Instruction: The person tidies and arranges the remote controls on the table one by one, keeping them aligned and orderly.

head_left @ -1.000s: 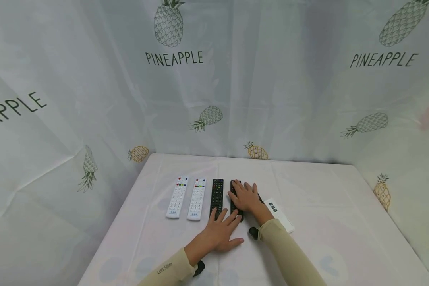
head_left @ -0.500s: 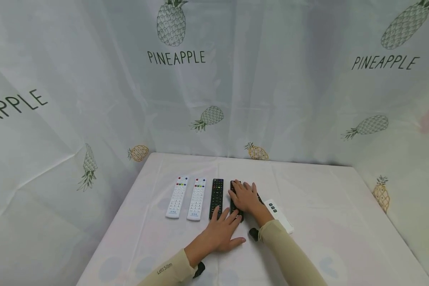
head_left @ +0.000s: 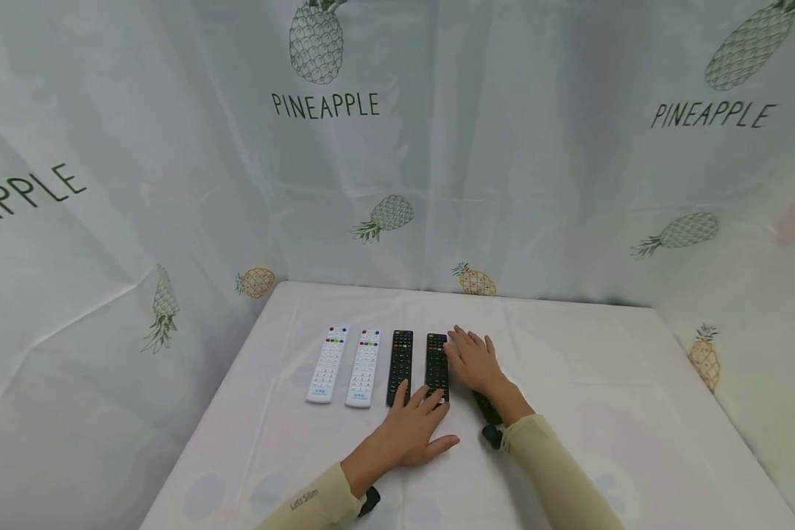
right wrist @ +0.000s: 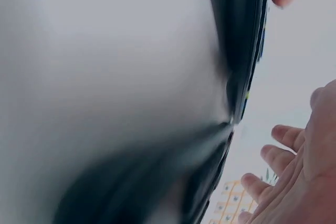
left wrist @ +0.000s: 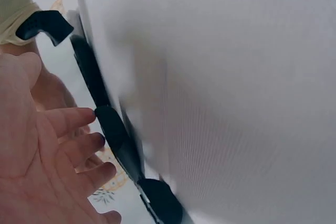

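My left hand [head_left: 407, 434] lies spread, its fingertips at the near ends of two black remote controls [head_left: 400, 357] [head_left: 436, 361]. In the left wrist view its fingers [left wrist: 79, 150] reach out straight beside the dark remotes' edges. Further right, my right hand [head_left: 475, 364] stretches over a third black remote [head_left: 487, 407], which shows only at its near end below the palm. The right wrist view catches the right palm [right wrist: 310, 166] with fingers extended and dark remotes close by, partly blurred. A white remote seen earlier at the right is hidden behind the right forearm.
Two white remotes [head_left: 327, 365] [head_left: 363, 369] lie side by side to the left of the black ones. All rest on a table with a white cloth [head_left: 570, 368]. A pineapple-print curtain [head_left: 523, 147] hangs behind the table.
My right hand has moved right, off the second black remote and over the third. The white remote on the right is now out of sight. The left hand stays nearly still.
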